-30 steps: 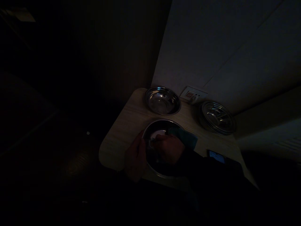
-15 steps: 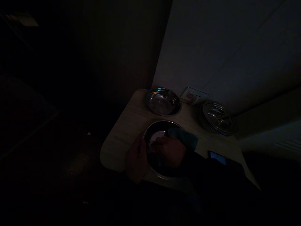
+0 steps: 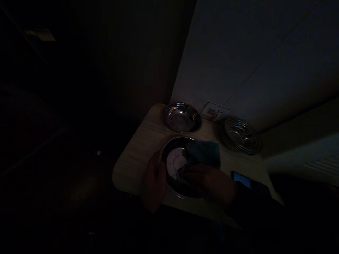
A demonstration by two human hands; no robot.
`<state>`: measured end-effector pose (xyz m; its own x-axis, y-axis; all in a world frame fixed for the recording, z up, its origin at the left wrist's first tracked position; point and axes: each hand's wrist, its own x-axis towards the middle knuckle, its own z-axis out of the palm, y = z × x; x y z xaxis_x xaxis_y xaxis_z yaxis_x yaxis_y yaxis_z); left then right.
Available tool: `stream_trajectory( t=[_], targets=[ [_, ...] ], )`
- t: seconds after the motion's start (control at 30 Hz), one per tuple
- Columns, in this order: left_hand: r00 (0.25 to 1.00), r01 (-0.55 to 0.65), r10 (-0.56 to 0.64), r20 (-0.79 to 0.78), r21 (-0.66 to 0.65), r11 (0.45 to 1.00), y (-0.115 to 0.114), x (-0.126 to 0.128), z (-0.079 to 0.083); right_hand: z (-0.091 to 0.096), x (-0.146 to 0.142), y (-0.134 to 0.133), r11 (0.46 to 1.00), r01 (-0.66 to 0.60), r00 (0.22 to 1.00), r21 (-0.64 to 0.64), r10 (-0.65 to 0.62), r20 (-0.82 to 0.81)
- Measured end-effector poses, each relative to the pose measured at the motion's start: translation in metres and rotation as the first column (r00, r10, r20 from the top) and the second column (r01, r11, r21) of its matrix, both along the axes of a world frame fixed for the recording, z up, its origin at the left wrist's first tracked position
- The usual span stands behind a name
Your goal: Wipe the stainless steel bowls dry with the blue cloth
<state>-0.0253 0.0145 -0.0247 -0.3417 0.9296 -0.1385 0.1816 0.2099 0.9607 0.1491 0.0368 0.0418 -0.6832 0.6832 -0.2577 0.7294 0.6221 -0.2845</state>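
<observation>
In the dim head view a round metal bowl (image 3: 177, 163) lies on the pale wooden table, nearest to me. My left hand (image 3: 153, 183) is closed on the bowl's left rim. Over the bowl's right side, my right hand (image 3: 209, 181) is closed on a teal cloth (image 3: 205, 151) and presses it to the inside. Part of the cloth hangs over the far right rim. Darkness hides most of the right fingers.
A second metal bowl (image 3: 182, 118) stands at the table's (image 3: 135, 162) back corner. Farther right is a stack of metal dishes (image 3: 241, 135). A wall socket plate (image 3: 215, 111) sits behind, and a lit phone (image 3: 241, 180) lies near my right forearm.
My right hand has moved right and slightly down with the cloth, so more of the bowl's bottom shows. My left hand stays on the rim. The view has shifted slightly.
</observation>
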Motion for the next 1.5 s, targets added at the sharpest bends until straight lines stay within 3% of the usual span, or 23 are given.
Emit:
stream_trajectory(
  t=[0.13, 0.27, 0.37, 0.47, 0.7, 0.9, 1.1, 1.27, 1.4, 1.5],
  targets=[
    [0.995, 0.103, -0.103, 0.0, -0.082, 0.991, -0.006, -0.011, 0.01, -0.007, -0.004, 0.0, 1.0, 0.009, 0.999, -0.03, -0.007, 0.051],
    [0.98, 0.191, -0.196, -0.016, -0.18, 0.965, 0.002, -0.025, 0.018, -0.009, -0.009, 0.003, 0.999, 0.048, 0.994, -0.02, -0.046, 0.099],
    [0.981, 0.176, -0.186, -0.057, -0.144, 0.974, 0.015, -0.029, 0.017, -0.009, -0.011, 0.004, 0.997, 0.076, 0.991, -0.002, -0.076, 0.113],
    [0.984, 0.171, -0.174, -0.024, -0.092, 0.981, 0.024, -0.025, 0.01, -0.012, -0.012, 0.003, 1.0, 0.028, 0.991, 0.012, -0.03, 0.134],
    [0.984, 0.176, -0.175, -0.042, 0.041, 0.983, 0.019, -0.019, 0.0, -0.013, -0.03, 0.004, 0.998, -0.038, 0.973, 0.044, 0.027, 0.23],
    [0.983, 0.177, -0.174, -0.065, 0.054, 0.983, 0.019, -0.018, 0.0, -0.015, -0.052, 0.02, 0.99, 0.095, 0.964, 0.1, -0.117, 0.239],
    [0.989, 0.141, -0.137, -0.052, 0.072, 0.987, 0.018, -0.013, 0.001, -0.016, -0.043, 0.01, 1.0, 0.014, 0.97, -0.016, -0.009, 0.241],
    [0.99, 0.136, -0.134, -0.034, 0.079, 0.988, 0.015, -0.013, 0.002, -0.017, -0.045, 0.018, 0.993, 0.091, 0.966, 0.074, -0.107, 0.236],
    [0.993, 0.115, -0.114, -0.019, 0.068, 0.991, 0.015, -0.011, 0.002, -0.016, -0.044, 0.015, 1.0, 0.004, 0.972, 0.007, -0.005, 0.235],
    [0.993, 0.113, -0.113, -0.018, 0.061, 0.992, 0.016, -0.01, 0.001, -0.014, -0.046, 0.015, 0.999, 0.029, 0.972, 0.033, -0.036, 0.232]
  ],
)
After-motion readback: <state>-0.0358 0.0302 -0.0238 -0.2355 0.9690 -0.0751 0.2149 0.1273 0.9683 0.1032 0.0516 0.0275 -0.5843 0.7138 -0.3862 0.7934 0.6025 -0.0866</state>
